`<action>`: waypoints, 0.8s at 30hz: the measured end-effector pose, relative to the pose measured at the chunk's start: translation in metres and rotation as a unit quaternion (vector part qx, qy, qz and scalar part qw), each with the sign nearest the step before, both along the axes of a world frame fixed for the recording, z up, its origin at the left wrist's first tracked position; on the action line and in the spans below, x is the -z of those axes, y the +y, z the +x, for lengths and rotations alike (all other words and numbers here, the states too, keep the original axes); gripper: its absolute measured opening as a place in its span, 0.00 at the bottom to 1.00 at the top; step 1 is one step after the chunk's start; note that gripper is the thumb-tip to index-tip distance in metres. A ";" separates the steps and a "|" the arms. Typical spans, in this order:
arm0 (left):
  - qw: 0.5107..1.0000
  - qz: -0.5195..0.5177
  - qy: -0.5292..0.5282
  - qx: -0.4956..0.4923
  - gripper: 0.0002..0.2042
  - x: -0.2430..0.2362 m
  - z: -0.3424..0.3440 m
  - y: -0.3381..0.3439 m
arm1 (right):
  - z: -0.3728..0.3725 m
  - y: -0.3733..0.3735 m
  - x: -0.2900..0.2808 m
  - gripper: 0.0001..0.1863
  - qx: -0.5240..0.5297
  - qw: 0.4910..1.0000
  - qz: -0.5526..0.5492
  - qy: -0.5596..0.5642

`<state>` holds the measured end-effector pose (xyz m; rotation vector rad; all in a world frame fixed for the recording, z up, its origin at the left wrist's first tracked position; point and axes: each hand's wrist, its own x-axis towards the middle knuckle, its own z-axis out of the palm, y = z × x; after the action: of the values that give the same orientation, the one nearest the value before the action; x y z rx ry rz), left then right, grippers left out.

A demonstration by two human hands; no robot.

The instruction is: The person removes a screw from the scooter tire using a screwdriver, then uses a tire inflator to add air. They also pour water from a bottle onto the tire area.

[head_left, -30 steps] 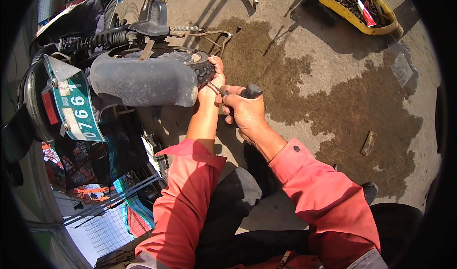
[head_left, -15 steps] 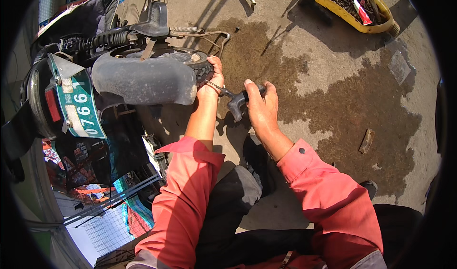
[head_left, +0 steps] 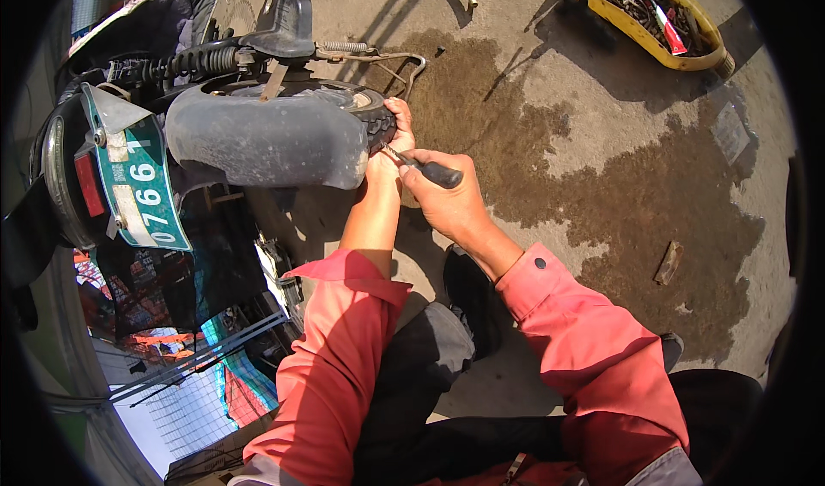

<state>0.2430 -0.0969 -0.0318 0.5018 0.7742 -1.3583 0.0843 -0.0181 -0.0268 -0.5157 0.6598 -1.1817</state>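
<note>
A scooter's rear wheel stands ahead and to my left, its knobbly black tire showing past the grey mudguard. My left hand is closed round the tire's right edge, partly hidden behind it. In my right hand is a tire reamer with a black handle, the fingers wrapped round it. Its twisted metal shaft points left at the tread, close over my left hand. Whether the tip is in the rubber I cannot tell.
A yellow cut-open container of metal bits and a red-and-white tube lies at the far right. A bent metal bar juts out beyond the wheel. A dark wet patch stains the concrete, with a small brown block on it.
My right hand has moved left with the reamer, and its grip now wraps the handle. The reamer's shaft now points at the tire. My left hand still holds the tire.
</note>
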 end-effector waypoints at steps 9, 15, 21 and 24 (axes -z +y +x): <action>0.995 -0.050 -0.078 0.021 0.20 0.011 0.006 0.003 | -0.002 -0.022 0.001 0.08 -0.164 0.680 0.470 -0.539; 0.999 -0.025 -0.002 0.027 0.20 0.010 0.010 0.001 | -0.019 0.001 -0.012 0.16 -0.050 0.915 0.372 -0.148; 0.999 -0.030 0.006 0.023 0.21 0.003 0.006 0.004 | -0.045 0.008 -0.005 0.28 0.092 0.825 -0.329 0.450; 0.999 -0.029 0.028 0.017 0.21 0.007 0.004 0.006 | -0.033 -0.001 -0.011 0.29 -0.013 0.819 -0.322 0.474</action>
<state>0.2472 -0.0904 -0.0393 0.4342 0.7735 -1.4279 0.0516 -0.0191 -0.0156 -1.7554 1.0755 -1.0574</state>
